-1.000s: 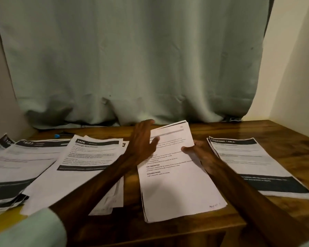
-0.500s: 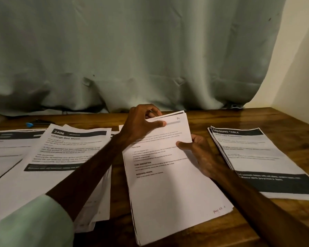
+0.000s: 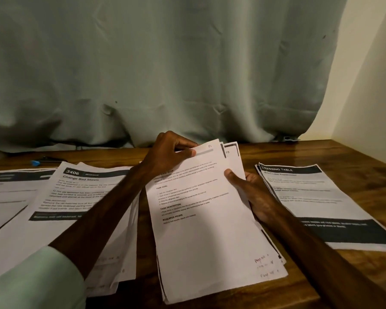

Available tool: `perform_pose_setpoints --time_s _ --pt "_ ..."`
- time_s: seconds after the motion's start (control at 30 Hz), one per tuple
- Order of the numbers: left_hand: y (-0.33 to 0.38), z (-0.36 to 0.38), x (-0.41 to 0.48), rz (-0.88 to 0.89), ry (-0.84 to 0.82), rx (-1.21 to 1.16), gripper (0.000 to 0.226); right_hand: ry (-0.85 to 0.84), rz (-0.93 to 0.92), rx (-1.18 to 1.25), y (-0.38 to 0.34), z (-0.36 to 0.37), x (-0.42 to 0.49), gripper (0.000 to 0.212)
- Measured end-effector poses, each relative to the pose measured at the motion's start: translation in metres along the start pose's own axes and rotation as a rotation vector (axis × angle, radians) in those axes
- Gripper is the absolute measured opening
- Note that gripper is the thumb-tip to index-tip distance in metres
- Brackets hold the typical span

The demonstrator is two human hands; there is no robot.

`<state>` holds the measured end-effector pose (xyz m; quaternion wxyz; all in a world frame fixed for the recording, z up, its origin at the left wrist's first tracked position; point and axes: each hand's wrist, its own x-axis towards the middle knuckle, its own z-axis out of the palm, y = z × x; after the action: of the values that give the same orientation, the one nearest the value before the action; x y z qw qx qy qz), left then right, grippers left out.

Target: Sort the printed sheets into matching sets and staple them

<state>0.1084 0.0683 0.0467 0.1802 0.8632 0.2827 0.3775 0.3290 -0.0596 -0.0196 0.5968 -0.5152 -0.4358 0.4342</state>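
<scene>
the left hand (image 3: 165,155) is pinching the far left corner of the top sheet (image 3: 201,241) between the thumb and the curled fingers. the right hand (image 3: 254,195) is grasping the middle stack (image 3: 233,152) at its 3 o'clock edge, with the thumb lying on top and the fingers going under the paper. the corners of the lower pages are fanning out at 1 o'clock. the stack is lying in the middle of the wooden table (image 3: 283,152). at 9 o'clock the "change bed sheets" pile (image 3: 76,197) is lying under the left forearm, and another pile (image 3: 7,192) is lying beyond it. at 3 o'clock the "dressing table" pile (image 3: 310,197) is lying apart from the stack. a small blue object (image 3: 35,162) is sitting at 10 o'clock, near the grey-green curtain (image 3: 165,63).
</scene>
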Motion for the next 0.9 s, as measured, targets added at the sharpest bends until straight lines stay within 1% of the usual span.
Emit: perform_pose_setpoints --time_s 0.1,0.17,0.3,0.37,0.43,0.47,0.53,0.63,0.7,0.83,0.9 --pt "-0.004 -0.005 0.001 0.034 -0.043 0.029 0.030 0.042 0.002 -0.048 -0.003 -0.003 0.000 0.034" --pt "-0.006 -0.006 0.001 0.036 -0.053 0.021 0.027 0.067 -0.001 -0.046 -0.006 -0.005 0.000 0.032" --pt "-0.010 -0.004 0.001 0.071 0.032 0.038 0.019 0.109 -0.010 -0.053 -0.005 -0.009 0.003 0.032" --pt "-0.010 -0.001 0.001 0.088 0.084 0.045 0.019 0.136 -0.005 -0.053 -0.006 -0.010 0.004 0.025" --pt "-0.011 0.000 0.002 0.151 0.106 0.060 0.019 0.182 -0.026 -0.080 -0.005 -0.011 0.005 0.017" --pt "-0.011 -0.001 0.002 0.200 0.099 0.085 0.018 0.211 -0.035 -0.102 -0.004 -0.011 0.006 0.016" --pt "-0.009 -0.002 0.002 0.267 0.039 0.116 0.022 0.257 -0.042 -0.155 -0.001 -0.014 0.009 0.021" --pt "0.000 0.000 0.003 0.248 -0.105 0.085 0.022 0.262 -0.051 -0.173 0.001 -0.015 0.010 0.024" --pt "0.004 0.005 0.003 0.240 -0.157 0.097 0.020 0.244 -0.074 -0.156 0.002 -0.014 0.009 0.022" --pt "0.009 0.015 0.003 0.235 -0.163 0.189 0.017 0.235 -0.083 -0.160 0.003 -0.012 0.010 0.027" --pt "0.010 0.018 0.002 0.217 -0.142 0.219 0.017 0.235 -0.081 -0.192 0.003 -0.013 0.010 0.024"
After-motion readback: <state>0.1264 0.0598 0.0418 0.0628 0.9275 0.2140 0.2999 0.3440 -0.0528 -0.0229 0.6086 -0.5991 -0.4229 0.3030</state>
